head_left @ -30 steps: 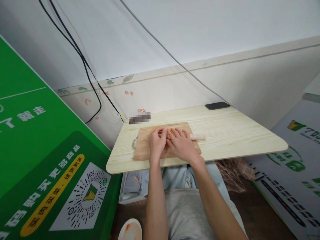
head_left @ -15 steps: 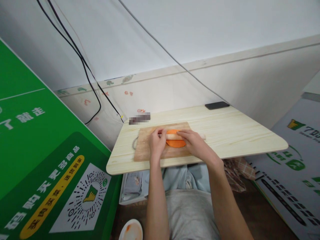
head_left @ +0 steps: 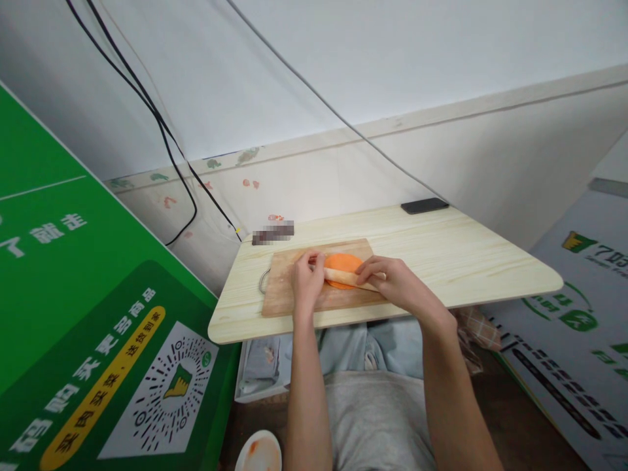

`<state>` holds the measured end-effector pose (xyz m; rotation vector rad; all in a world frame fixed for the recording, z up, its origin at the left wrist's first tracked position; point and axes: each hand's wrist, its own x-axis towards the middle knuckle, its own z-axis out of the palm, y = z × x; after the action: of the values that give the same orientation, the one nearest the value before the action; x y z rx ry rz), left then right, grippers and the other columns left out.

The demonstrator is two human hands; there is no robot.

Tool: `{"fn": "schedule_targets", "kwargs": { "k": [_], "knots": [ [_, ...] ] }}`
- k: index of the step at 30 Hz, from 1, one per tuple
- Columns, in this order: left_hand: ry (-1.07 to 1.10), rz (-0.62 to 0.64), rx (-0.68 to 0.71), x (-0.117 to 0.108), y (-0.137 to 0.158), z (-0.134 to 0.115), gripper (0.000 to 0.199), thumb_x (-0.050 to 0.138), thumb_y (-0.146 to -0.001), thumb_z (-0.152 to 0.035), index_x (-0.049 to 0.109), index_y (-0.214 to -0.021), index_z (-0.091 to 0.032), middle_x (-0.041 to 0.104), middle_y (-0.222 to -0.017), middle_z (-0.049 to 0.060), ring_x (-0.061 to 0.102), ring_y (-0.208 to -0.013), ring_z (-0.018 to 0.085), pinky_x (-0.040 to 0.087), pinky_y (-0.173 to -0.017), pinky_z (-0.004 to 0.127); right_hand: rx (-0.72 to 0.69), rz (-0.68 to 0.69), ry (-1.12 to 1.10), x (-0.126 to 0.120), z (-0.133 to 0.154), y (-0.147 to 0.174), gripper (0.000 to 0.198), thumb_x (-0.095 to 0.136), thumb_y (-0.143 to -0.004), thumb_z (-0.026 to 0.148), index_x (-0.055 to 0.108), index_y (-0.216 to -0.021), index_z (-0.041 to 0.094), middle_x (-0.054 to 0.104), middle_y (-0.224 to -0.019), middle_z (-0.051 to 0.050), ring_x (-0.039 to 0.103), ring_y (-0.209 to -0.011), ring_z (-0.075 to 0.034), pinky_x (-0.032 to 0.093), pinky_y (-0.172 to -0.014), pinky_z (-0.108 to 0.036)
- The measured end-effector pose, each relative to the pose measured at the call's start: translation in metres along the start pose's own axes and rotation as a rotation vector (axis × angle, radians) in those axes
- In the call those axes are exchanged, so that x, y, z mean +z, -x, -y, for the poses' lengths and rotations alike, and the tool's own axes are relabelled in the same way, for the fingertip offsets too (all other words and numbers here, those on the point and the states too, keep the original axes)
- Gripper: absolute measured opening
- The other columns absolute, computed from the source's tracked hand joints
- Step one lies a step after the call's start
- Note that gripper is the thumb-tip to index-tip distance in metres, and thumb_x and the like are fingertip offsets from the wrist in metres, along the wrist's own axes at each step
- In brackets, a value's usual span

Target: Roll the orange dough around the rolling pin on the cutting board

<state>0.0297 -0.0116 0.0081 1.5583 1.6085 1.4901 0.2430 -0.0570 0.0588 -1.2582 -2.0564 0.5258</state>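
Right hand (head_left: 395, 281) clasps the rolling pin (head_left: 341, 277) at right; left hand (head_left: 308, 280) curls at its left end (grip cannot be told), presumably steadying it across orange dough (head_left: 343, 261).

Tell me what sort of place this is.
Probably a corner of a grocery shop: a green panel with a QR code advertises meat and vegetables delivered home. The table, with a board and rolling pin, suggests a small workspace.
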Motion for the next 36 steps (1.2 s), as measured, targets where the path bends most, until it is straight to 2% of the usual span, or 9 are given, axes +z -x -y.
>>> {"fn": "schedule_targets", "kwargs": {
  "k": [2,5,7,12,17,26,36],
  "knots": [
    [0.004,0.005,0.006,0.000,0.000,0.000,0.021,0.063,-0.099,-0.034,0.078,-0.097,-0.019,0.081,-0.096,0.008,0.074,-0.091,0.022,0.057,-0.085,0.032,0.013,-0.034,0.001,0.001,-0.005,-0.001,0.034,0.059,-0.087,0.005,0.085,-0.088,0.026,0.084,-0.108,-0.005,0.079,-0.103,-0.024,0.060,-0.099,-0.036],
    [-0.004,0.005,0.011,-0.001,0.000,0.000,0.021,0.063,-0.099,-0.035,0.078,-0.097,-0.020,0.081,-0.097,0.008,0.074,-0.091,0.022,0.056,-0.086,0.032,0.048,-0.115,0.038,0.005,-0.014,-0.003,0.033,0.063,-0.092,0.012,0.084,-0.115,0.025,0.082,-0.121,-0.007,0.076,-0.114,-0.026,0.057,-0.105,-0.040],
    [-0.005,0.002,0.013,-0.001,0.001,-0.001,0.021,0.063,-0.099,-0.034,0.078,-0.097,-0.020,0.081,-0.097,0.008,0.074,-0.091,0.022,0.056,-0.086,0.032,0.079,-0.161,0.076,0.009,-0.019,-0.006,0.035,0.064,-0.095,0.016,0.080,-0.125,0.024,0.081,-0.126,-0.009,0.074,-0.119,-0.027,0.055,-0.108,-0.042],
    [0.003,0.002,0.025,-0.001,0.001,0.000,0.020,0.063,-0.099,-0.033,0.077,-0.097,-0.020,0.081,-0.099,0.008,0.074,-0.095,0.023,0.056,-0.089,0.033,0.119,-0.195,0.237,0.018,-0.026,-0.013,0.027,0.060,-0.102,0.022,0.082,-0.117,0.024,0.081,-0.123,-0.008,0.071,-0.118,-0.029,0.052,-0.105,-0.043],
    [0.012,-0.026,0.067,0.000,-0.001,0.003,0.016,0.063,-0.097,-0.027,0.077,-0.099,-0.019,0.081,-0.104,0.008,0.074,-0.098,0.022,0.057,-0.092,0.033,0.220,-0.243,0.349,0.024,-0.029,-0.019,0.031,0.055,-0.105,0.023,0.082,-0.118,0.026,0.081,-0.122,-0.008,0.070,-0.117,-0.030,0.052,-0.095,-0.041],
    [0.045,-0.032,0.087,0.000,-0.002,0.005,0.016,0.061,-0.096,-0.020,0.077,-0.098,-0.019,0.080,-0.106,0.009,0.073,-0.102,0.023,0.056,-0.097,0.035,0.286,-0.201,0.318,0.023,-0.031,-0.022,0.030,0.055,-0.107,0.025,0.081,-0.121,0.026,0.080,-0.126,-0.006,0.070,-0.118,-0.030,0.051,-0.094,-0.038],
    [0.105,-0.008,0.063,0.002,-0.005,0.009,0.026,0.057,-0.087,-0.006,0.077,-0.097,-0.018,0.081,-0.105,0.008,0.074,-0.103,0.023,0.057,-0.101,0.039,0.266,-0.112,0.274,0.014,-0.023,-0.017,0.025,0.059,-0.107,0.028,0.081,-0.119,0.026,0.081,-0.121,-0.007,0.073,-0.116,-0.030,0.054,-0.094,-0.037]
  ]
}}
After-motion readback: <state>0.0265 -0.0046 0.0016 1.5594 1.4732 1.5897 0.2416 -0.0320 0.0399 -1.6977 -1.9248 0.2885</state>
